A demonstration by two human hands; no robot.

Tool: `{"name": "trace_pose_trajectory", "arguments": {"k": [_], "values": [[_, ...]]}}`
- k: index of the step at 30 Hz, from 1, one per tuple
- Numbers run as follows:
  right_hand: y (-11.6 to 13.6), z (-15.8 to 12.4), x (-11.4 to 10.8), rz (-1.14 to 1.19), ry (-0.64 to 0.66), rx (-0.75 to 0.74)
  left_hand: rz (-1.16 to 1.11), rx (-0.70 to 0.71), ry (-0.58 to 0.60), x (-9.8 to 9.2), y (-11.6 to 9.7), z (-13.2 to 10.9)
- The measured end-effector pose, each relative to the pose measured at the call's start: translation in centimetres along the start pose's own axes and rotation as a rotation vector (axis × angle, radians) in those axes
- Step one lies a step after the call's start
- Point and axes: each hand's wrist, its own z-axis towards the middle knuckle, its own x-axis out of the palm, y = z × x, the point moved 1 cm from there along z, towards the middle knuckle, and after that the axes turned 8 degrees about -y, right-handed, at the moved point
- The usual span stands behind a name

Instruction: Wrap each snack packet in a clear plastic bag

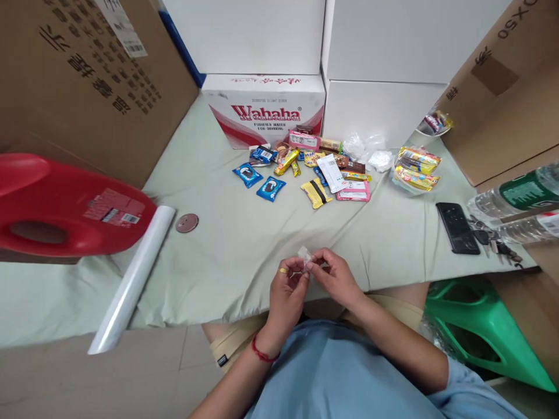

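Currently, small clear plastic piece (304, 254) held well in front of Wahaha box (266, 113); left hand (286, 293) and right hand (337, 280) both pinch it, fingers narrow. Step looks like two-handed fiddling; next move probably calls for steady control. Snack packs (332, 173) just before box.

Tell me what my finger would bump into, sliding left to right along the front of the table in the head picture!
Long shiny white roll, round brown disc, bare left hand, bare right hand (both hold a small clear plastic piece), black rectangular phone, bunch of black-and-silver keys.
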Motion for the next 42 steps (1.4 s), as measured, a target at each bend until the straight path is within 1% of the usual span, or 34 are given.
{"name": "trace_pose_trajectory", "arguments": {"k": [4, 8, 11, 15, 18, 20, 21, 23, 26, 27, 28, 30, 34, 36, 38, 39, 40, 41, 42], "values": [[-0.5, 0.6, -0.8, 0.130, 0.091, 0.092, -0.037, -0.070, -0.069, -1.1, 0.3, 0.5], [-1.0, 0.3, -2.1, 0.179, 0.095, 0.175, -0.100, -0.131, -0.148, -1.9, 0.3, 1.2], [-1.4, 0.0, -2.9, 0.193, 0.107, 0.225, -0.127, -0.158, -0.153, -1.9, 0.2, 1.3], [-1.6, -0.2, -3.2, 0.285, 0.150, 0.294, -0.157, -0.198, -0.132, -1.7, 0.2, 1.1], [-1.5, -0.2, -3.3, 0.372, 0.135, 0.337, -0.152, -0.211, -0.144, -2.4, 0.2, 1.1], [-1.3, -0.2, -3.3, 0.413, 0.100, 0.339, -0.085, -0.174, -0.141, -3.1, 0.1, 1.1], [-1.3, -0.2, -3.3, 0.423, 0.090, 0.331, -0.030, -0.139, -0.117, -3.4, 0.0, 1.1], [-1.1, -0.2, -3.4, 0.425, 0.095, 0.312, 0.110, -0.029, -0.030, -3.7, -0.2, 1.0], [-0.8, -0.3, -3.3, 0.415, 0.148, 0.314, 0.337, 0.160, 0.092, -3.3, -0.5, 0.7], [-0.7, -0.4, -3.3, 0.414, 0.164, 0.318, 0.391, 0.192, 0.111, -3.1, -0.5, 0.6], [-0.6, -0.4, -3.4, 0.416, 0.169, 0.319, 0.420, 0.193, 0.118, -2.9, -0.4, 0.7], [-0.4, -0.5, -3.5, 0.427, 0.150, 0.315, 0.386, 0.130, 0.075, -2.6, -0.1, 1.0], [-0.7, -0.6, -4.6, 0.396, 0.054, 0.291, 0.111, -0.027, -0.147, -3.1, 0.5, 2.1], [-1.0, -0.8, -5.4, 0.273, 0.059, 0.270, 0.009, -0.089, -0.181, -3.5, 0.6, 2.5], [-0.9, -1.0, -6.3, 0.066, 0.041, 0.195, -0.019, -0.118, -0.167, -3.7, 0.7, 2.6], [-0.6, -1.1, -6.6, -0.053, 0.011, 0.109, -0.011, -0.118, -0.160, -3.7, 0.7, 2.6], [-0.2, -1.3, -6.9, -0.174, -0.023, -0.012, 0.006, -0.112, -0.156, -3.6, 0.7, 2.5], [0.3, -1.3, -7.0, -0.292, -0.048, -0.160, 0.026, -0.107, -0.151, -3.4, 0.7, 2.3], [0.9, -1.4, -6.9, -0.400, -0.046, -0.318, 0.043, -0.104, -0.143, -3.2, 0.7, 2.2]]}}
